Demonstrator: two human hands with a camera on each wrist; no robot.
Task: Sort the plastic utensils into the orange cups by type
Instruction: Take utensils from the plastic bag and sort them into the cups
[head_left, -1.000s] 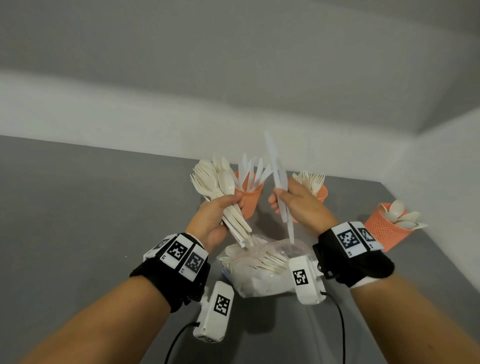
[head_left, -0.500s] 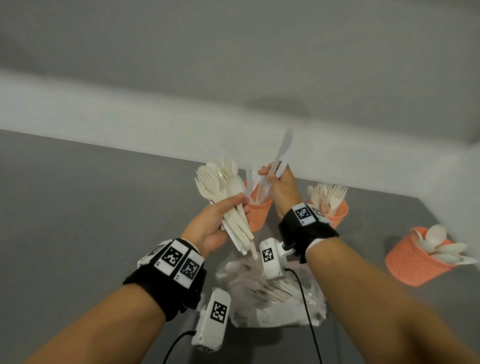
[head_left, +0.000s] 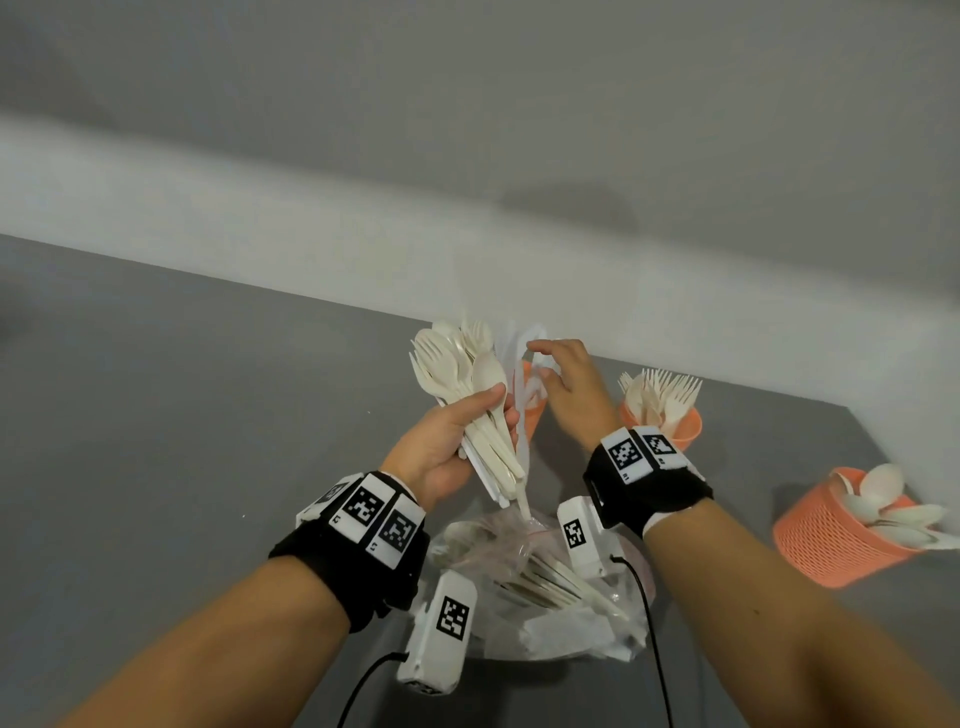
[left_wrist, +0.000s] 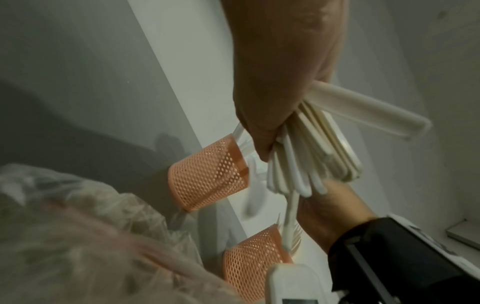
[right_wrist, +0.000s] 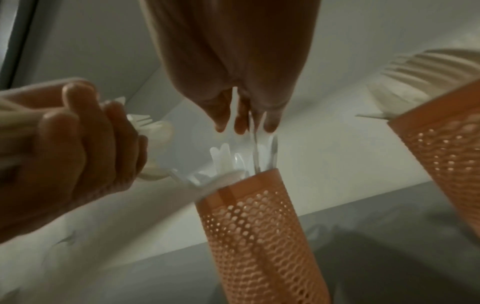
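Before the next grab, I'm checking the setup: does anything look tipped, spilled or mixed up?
Nothing stands out. All three orange cups stand upright: knives, forks, spoons. The mixed bundle is in the left hand.

Left hand (head_left: 447, 441) is raised, fingers curled in a grip; right hand (head_left: 569, 387) reaches forward, fingers loosely extended downward.

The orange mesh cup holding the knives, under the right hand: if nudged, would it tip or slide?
The knife cup probably tips easily: it looks tall and narrow, and the knives stand above its rim. Its perforated wall suggests that it is light, so a brush from the right hand could shift it on the smooth grey table.
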